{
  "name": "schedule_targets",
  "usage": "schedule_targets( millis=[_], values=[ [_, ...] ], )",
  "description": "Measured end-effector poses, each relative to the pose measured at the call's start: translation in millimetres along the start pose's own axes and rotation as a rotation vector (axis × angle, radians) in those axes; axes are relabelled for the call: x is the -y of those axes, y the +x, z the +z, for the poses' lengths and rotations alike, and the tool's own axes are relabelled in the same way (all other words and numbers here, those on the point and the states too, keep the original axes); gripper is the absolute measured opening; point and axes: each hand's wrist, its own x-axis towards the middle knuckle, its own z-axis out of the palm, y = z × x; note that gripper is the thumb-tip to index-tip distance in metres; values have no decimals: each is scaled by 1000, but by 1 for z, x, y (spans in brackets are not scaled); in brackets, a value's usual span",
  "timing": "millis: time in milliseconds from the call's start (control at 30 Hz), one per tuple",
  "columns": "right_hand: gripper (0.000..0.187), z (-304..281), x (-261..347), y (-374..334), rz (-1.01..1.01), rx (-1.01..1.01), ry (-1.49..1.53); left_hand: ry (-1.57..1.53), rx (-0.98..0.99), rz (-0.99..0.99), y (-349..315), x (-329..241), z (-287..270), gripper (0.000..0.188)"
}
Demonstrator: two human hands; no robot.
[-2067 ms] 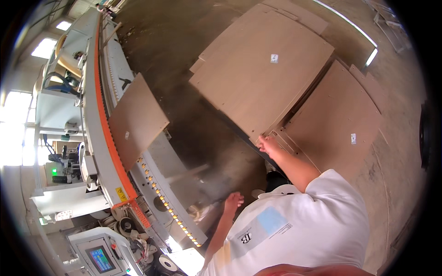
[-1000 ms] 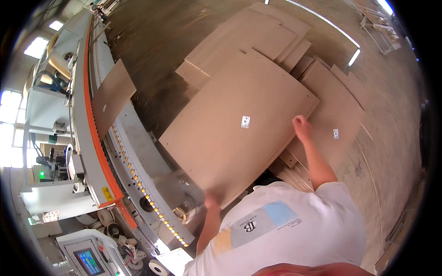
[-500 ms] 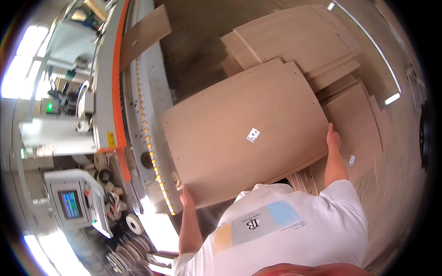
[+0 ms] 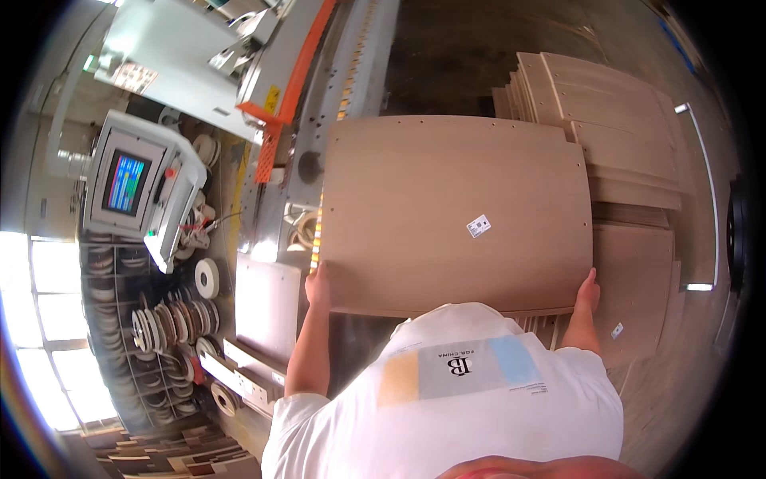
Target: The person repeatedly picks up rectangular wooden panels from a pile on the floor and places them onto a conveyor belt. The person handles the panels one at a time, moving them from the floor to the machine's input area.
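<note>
A large brown wooden panel (image 4: pixel 423 184) spans the space in front of my body, with small holes along its edges and a notch at the far right corner. A white label (image 4: pixel 478 227) is stuck on its face, right of the middle. My left hand (image 4: pixel 317 287) grips the panel's near left corner. At the near right corner, my right hand (image 4: pixel 589 291) is closed on the edge. The fingers of both hands are mostly hidden under the panel. Its left edge overlaps the row of yellow rollers (image 4: pixel 317 239) on the machine's side.
Stacks of similar panels (image 4: pixel 622 120) lie beyond and to the right, one lower board (image 4: pixel 634 279) bearing a label. On the left stand the edge machine with its orange guard (image 4: pixel 271 152), a control screen (image 4: pixel 126 182) and rolls of edge tape (image 4: pixel 171 323).
The view has swung to the left. The panel, tilted before, now sits nearly square to my body, still held in both hands. More tape rolls show at the left.
</note>
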Motion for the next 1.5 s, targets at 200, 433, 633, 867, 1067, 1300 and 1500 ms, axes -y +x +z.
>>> schedule_targets(
  millis=[200,433,633,867,1067,1300,1500],
  values=[
    [87,23,6,-39,-57,31,-62,86,-64,-23,-1,43,-62,49],
    [87,48,-3,-85,-116,76,-67,857,-411,541,-18,52,-116,42],
    [82,54,-16,-138,-208,211,268,592,-236,835,-59,45,-102,44],
    [62,85,-34,-179,-268,507,417,585,-26,920,-100,56,-43,54],
    [54,98,-35,-263,-367,632,467,593,-169,869,-67,68,-47,53],
    [58,83,-7,-324,-455,510,240,565,-148,879,-43,65,-62,52],
    [60,90,2,-317,-426,461,166,539,-159,884,-31,60,-54,53]
  ],
)
